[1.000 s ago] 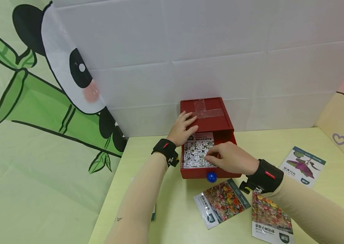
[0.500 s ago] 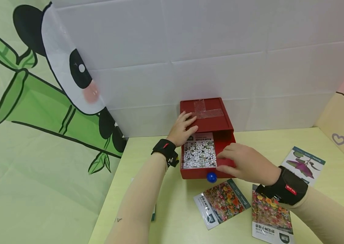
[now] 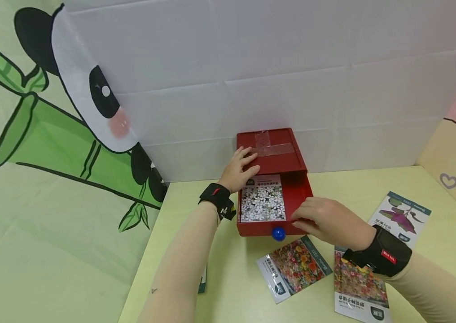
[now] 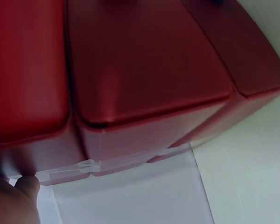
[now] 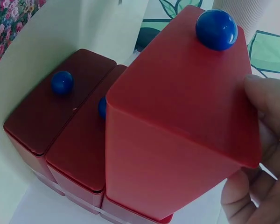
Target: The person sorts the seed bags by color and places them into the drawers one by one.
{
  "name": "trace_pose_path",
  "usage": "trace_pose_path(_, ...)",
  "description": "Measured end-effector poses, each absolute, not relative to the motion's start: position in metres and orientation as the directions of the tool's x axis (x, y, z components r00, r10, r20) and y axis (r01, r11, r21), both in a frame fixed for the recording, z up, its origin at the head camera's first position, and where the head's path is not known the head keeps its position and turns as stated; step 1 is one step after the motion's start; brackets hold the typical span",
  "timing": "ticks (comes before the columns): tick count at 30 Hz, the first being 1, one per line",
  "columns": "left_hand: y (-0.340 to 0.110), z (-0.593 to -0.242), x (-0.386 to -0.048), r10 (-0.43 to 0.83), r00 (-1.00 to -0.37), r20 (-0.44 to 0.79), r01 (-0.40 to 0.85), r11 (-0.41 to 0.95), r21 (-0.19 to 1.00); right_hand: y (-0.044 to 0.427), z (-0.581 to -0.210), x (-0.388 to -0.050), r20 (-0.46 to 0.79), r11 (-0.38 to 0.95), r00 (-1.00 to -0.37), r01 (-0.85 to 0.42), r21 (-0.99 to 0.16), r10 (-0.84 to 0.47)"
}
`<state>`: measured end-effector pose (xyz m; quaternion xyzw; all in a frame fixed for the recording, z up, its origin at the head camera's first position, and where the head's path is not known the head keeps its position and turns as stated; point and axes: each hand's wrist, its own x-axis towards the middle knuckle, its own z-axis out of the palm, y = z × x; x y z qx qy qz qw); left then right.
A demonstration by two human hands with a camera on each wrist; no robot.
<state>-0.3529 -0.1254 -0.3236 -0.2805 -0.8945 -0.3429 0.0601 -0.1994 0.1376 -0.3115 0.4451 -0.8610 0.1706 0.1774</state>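
Rests left hand (image 3: 237, 172) wide on box (image 3: 281, 163). Has right hand (image 3: 326, 217) bent, nearer drawer's (image 3: 250, 229) front right corner; can't tell if gripping.

Soft, even brightness fills the head view — only a faint shadow dulls the pale tabletop (image 3: 221, 280) beside my left sleeve (image 3: 181, 255), and the tape (image 3: 275, 149) shows slight sheen. At my left wrist it's dimmer and bluish, the red drawer fronts (image 4: 149, 60) murky and soft-focused, my left hand (image 4: 11, 203) dark in the corner. My right wrist's view is clearer but cool-toned — white glints dot the near blue knob (image 5: 216, 30), shade darkens parts of my right hand (image 5: 274, 148), and lines bow near the left margin.
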Motion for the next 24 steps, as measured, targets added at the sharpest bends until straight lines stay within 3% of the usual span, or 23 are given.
trace_pose_path(8, -0.127, -0.322, -0.352, 0.441, -0.84, 0.317, 0.536, 0.576, 0.617, 0.137, -0.312, -0.198, 0.453, 0.552, -0.555, -0.82, -0.153, -0.698)
trace_pose_path(24, -0.131, -0.315, -0.346, 0.479, -0.831, 0.281, 0.55, 0.637, 0.54, 0.144, -0.312, -0.209, 0.548, 0.537, -0.492, -0.839, -0.089, -0.677)
